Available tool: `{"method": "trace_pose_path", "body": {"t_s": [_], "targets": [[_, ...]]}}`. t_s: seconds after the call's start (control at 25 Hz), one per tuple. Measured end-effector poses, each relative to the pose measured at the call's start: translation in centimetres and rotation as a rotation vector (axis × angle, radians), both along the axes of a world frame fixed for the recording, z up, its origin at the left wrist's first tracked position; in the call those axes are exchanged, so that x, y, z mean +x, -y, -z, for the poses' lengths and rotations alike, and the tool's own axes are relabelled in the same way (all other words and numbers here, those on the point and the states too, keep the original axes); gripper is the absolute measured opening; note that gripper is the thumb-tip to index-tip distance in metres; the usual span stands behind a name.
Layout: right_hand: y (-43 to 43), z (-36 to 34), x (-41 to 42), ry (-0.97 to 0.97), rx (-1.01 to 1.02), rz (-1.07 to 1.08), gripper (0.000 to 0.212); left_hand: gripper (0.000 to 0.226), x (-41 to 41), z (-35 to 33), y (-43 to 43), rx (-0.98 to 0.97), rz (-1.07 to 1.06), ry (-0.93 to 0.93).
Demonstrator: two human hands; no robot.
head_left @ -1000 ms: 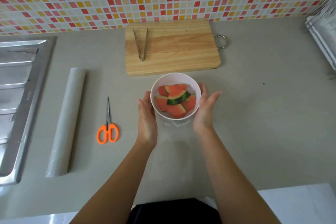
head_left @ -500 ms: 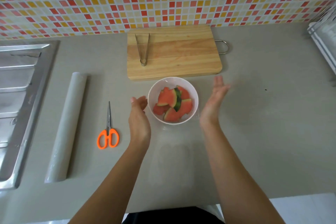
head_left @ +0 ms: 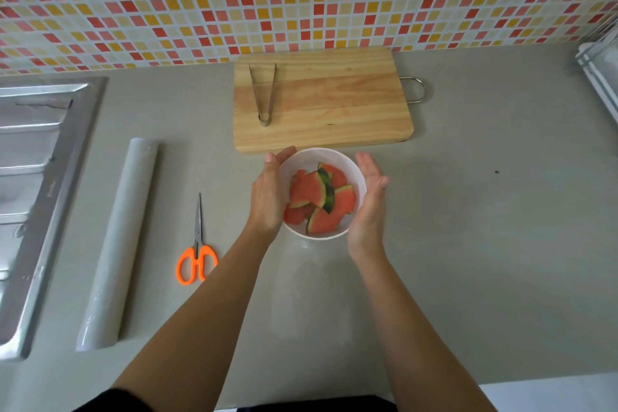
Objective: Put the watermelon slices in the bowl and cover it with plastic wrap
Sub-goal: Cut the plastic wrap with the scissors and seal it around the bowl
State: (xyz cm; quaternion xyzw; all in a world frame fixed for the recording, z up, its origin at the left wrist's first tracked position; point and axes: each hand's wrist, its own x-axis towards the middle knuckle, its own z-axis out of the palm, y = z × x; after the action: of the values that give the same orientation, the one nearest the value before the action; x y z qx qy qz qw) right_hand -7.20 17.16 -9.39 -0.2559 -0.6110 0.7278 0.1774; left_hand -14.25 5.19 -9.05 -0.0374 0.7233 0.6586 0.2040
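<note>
A white bowl (head_left: 337,157) stands on the grey counter, just in front of the wooden cutting board (head_left: 334,104). Several red watermelon slices (head_left: 314,194) with green rind lie inside it. A clear sheet of plastic wrap (head_left: 311,284) trails from the bowl toward me on the counter; whether it covers the bowl's top I cannot tell. My left hand (head_left: 271,191) lies with straight fingers against the bowl's left side. My right hand (head_left: 368,201) is flat against the right side, fingers extended.
Metal tongs (head_left: 264,94) lie on the board's left part. A roll of plastic wrap (head_left: 120,237) and orange-handled scissors (head_left: 198,257) lie left of the bowl. A steel sink (head_left: 36,184) fills the far left. A rack (head_left: 602,77) stands at the right edge.
Both hands were spread away from the bowl half a second ago; now they have closed in against its two sides. The bowl has turned since one second ago.
</note>
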Motion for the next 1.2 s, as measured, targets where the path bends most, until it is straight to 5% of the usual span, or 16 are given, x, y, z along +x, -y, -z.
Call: {"method": "trace_pose_path", "body": {"t_s": [0.2,0.48,0.64,0.88,1.2], "targets": [[-1.0,0.7,-1.0,0.167,0.033,0.022,0.070,0.057,0.2,-0.5,-0.6,-0.079,-0.049,-0.006],[-5.2,0.4,-2.3,0.350,0.159,-0.115,0.091,0.058,1.0,-0.5,1.4,-0.236,0.025,0.011],[-5.2,-0.9,-3.3,0.149,0.317,-0.305,0.095,0.056,-1.3,0.0,1.1,-0.091,0.097,-0.103],[-4.3,-0.6,-4.2,0.274,0.320,-0.345,0.084,0.058,-0.6,1.2,-0.9,0.168,0.066,0.079],[-4.2,-0.6,-4.5,0.424,0.488,-0.333,0.113,0.077,-1.7,0.8,-0.6,-0.116,0.224,0.011]]}}
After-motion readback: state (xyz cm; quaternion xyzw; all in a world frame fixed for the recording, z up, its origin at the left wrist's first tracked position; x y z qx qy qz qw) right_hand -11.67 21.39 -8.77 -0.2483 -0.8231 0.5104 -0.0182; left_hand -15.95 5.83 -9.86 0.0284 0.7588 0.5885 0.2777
